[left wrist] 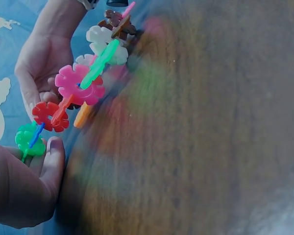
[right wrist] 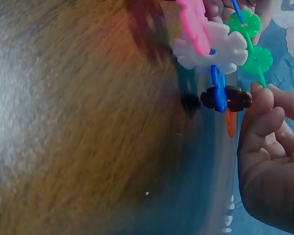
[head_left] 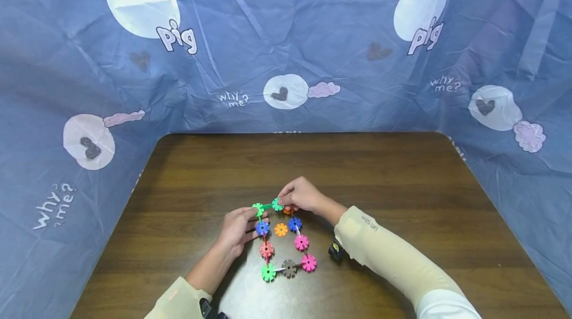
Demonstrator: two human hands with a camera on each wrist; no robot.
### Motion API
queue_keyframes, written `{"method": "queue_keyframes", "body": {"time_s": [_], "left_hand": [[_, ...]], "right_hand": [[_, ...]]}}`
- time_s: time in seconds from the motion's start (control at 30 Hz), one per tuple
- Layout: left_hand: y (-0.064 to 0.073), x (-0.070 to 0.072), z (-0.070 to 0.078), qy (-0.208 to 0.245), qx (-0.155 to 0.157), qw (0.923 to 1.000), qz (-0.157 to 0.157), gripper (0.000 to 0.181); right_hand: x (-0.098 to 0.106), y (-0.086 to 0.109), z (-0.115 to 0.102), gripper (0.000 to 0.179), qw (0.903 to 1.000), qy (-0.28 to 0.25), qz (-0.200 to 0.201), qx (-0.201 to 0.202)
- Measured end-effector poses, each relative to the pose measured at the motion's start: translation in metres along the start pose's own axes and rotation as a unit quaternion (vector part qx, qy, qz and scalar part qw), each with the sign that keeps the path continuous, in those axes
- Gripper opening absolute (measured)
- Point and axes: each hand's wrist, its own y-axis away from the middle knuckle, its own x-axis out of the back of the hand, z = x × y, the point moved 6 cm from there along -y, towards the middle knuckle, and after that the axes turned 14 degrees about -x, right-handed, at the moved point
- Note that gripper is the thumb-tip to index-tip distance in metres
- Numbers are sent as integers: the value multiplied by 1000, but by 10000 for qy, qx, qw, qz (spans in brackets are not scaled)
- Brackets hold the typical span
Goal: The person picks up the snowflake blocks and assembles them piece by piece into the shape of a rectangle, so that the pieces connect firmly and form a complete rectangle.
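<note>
A loop of slotted plastic snowflake discs joins together over the table in front of me. At its upper left corner my left hand (head_left: 234,229) holds a green disc (head_left: 257,209) between thumb and fingers, with a blue disc (head_left: 262,228) beside the fingers. My right hand (head_left: 304,195) pinches another green disc (head_left: 277,204) on the far side, an orange-red disc (head_left: 289,211) partly hidden under it. In the right wrist view, thumb and fingertips meet on the edge of a green disc (right wrist: 258,59). Pink discs (head_left: 301,242) run down the right side.
A single orange disc (head_left: 280,229) shows inside the loop. Along the near side are a green disc (head_left: 268,273) and a brown disc (head_left: 289,268). The brown wooden table (head_left: 380,170) meets a blue printed cloth (head_left: 286,36) at the back and sides.
</note>
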Motion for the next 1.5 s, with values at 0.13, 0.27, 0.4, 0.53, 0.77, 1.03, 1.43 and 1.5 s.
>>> {"method": "queue_keyframes", "body": {"time_s": [0.13, 0.27, 0.4, 0.53, 0.77, 1.03, 1.43, 1.5], "left_hand": [[0, -1, 2, -137, -18, 9999, -14, 21], [-1, -3, 2, -191, -22, 9998, -53, 20], [-2, -3, 1, -229, -11, 9997, -79, 16], [-2, -2, 1, -240, -53, 9997, -33, 14], [-1, -4, 4, -217, -196, 9993, 230, 13], [-3, -2, 2, -304, -129, 9994, 70, 17], [-4, -11, 3, -64, -83, 9943, -1059, 33], [-4, -13, 3, -285, -113, 9937, -1080, 30]], "right_hand": [[0, 1, 0, 9, 10000, 56, -54, -27], [-1, -1, 1, 9, 9999, -4, -134, -37], [-2, -4, 1, 8, 9992, -290, -262, 8], [-4, -6, -2, 7, 9983, -442, -371, 118], [-4, -8, -7, 6, 9984, -392, -266, 304], [-8, -6, -10, 6, 9979, -287, -435, 372], [-21, 3, -18, 5, 9847, 1418, -232, 984], [-22, 6, -21, 7, 9727, 1936, -30, 1276]]}}
